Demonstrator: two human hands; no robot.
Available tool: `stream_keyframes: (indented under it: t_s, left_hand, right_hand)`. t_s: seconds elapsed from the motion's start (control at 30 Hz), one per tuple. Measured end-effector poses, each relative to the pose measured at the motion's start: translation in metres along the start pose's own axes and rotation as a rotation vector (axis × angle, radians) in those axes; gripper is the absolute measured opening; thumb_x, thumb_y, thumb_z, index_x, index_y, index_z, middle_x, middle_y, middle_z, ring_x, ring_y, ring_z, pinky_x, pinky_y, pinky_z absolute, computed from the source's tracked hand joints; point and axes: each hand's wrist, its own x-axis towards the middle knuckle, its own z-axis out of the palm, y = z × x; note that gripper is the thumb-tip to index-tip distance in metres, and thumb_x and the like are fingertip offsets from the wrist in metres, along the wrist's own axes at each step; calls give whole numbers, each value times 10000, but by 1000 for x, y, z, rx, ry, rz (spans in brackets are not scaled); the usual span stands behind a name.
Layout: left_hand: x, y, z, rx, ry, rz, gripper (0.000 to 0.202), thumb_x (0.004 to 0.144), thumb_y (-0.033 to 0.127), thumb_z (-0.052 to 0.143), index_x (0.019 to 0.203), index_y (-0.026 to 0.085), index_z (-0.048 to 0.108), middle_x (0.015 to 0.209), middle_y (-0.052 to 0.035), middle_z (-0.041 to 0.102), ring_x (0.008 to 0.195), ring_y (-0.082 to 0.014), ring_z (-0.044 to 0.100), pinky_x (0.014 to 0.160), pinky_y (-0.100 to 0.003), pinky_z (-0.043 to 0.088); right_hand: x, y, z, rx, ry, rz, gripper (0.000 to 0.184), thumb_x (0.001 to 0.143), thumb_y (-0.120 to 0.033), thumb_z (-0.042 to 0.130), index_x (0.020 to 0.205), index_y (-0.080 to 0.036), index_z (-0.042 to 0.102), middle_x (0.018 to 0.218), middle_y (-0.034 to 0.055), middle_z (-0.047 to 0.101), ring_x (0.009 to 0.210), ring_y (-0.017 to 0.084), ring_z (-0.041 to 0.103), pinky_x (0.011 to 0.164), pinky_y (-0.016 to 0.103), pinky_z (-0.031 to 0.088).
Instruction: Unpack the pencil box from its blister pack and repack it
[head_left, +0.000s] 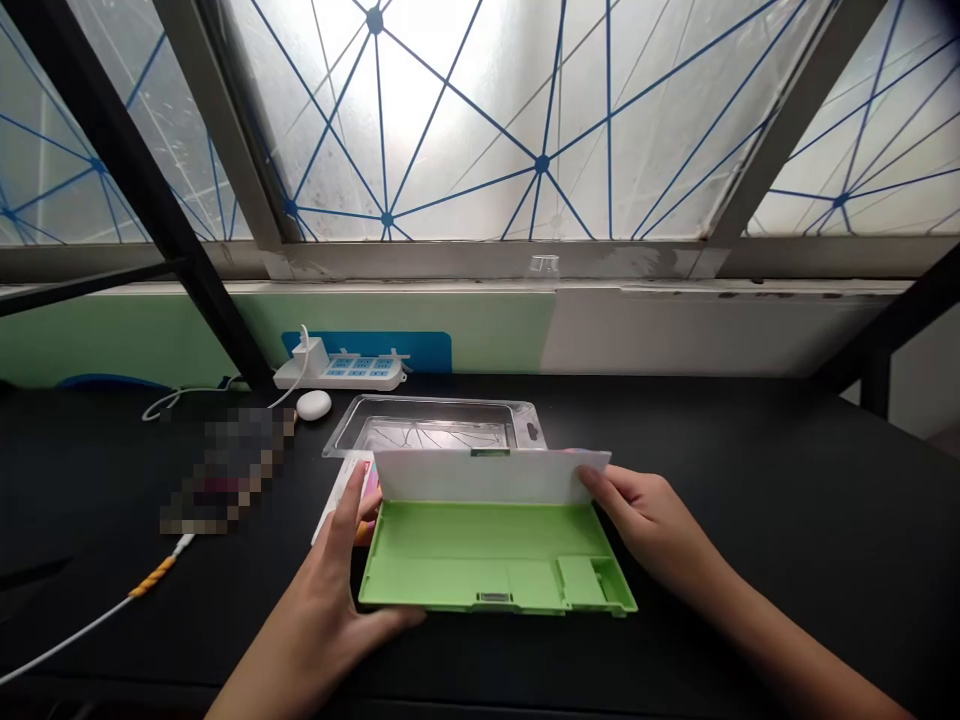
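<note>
A green plastic pencil case (pixel 480 545) lies open before me, its shallow tray facing up. At the tray's right front corner is a small raised compartment, and a metal catch is set in the front edge. The lid (pixel 480 478), white on its inner face, stands raised at the back. My left hand (pixel 341 580) grips the case's left end, thumb along the front edge and fingers at the left side. With thumb and fingers, my right hand (pixel 645 515) pinches the lid's right end; the fingers behind it are partly hidden.
Behind the case is a clear plastic package (pixel 345 425), with a printed card (pixel 330 515) at the left. Farther left are a blurred-out object (pixel 232 480), a white cable (pixel 82 630), a round white object (pixel 313 405) and a power strip (pixel 360 372).
</note>
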Motion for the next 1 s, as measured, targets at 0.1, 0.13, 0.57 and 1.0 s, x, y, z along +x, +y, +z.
stream_keyframes:
  t_s: [0.1, 0.13, 0.57, 1.0]
  left_hand:
    - [-1, 4, 0, 33, 35, -2, 1145, 800, 377, 764, 1629, 431, -24, 1519, -76, 547, 1278, -311, 635, 1040, -471, 523]
    - [-2, 5, 0, 48, 42, -7, 1140, 796, 402, 763, 1633, 418, -11, 1501, -75, 566, 1272, -316, 638, 1035, -472, 527]
    - [3, -16, -12, 105, 97, 51, 652, 959, 720, 418, 1441, 306, 562, 1414, -88, 644, 1265, -331, 635, 991, -418, 560]
    - [3, -3, -10, 129, 79, -1, 755, 949, 474, 624, 1602, 275, 300, 1400, -120, 642, 1276, -313, 626, 1026, -447, 535]
  right_hand:
    - [-6, 4, 2, 108, 35, 80, 512, 987, -616, 480, 1306, -251, 647, 983, 57, 785, 909, 283, 724, 778, 374, 579]
    - [-10, 6, 2, 120, 46, 92, 511, 982, -611, 499, 1325, -254, 626, 1047, 67, 783, 947, 284, 723, 813, 378, 579]
    - [-28, 18, 15, -236, -6, -206, 778, 752, -655, 780, 1419, -329, 545, 1322, 94, 683, 1138, 328, 679, 947, 436, 575]
    - [-10, -3, 18, -219, -94, -108, 530, 1004, -595, 378, 740, -245, 677, 861, 78, 660, 730, 229, 679, 639, 331, 600]
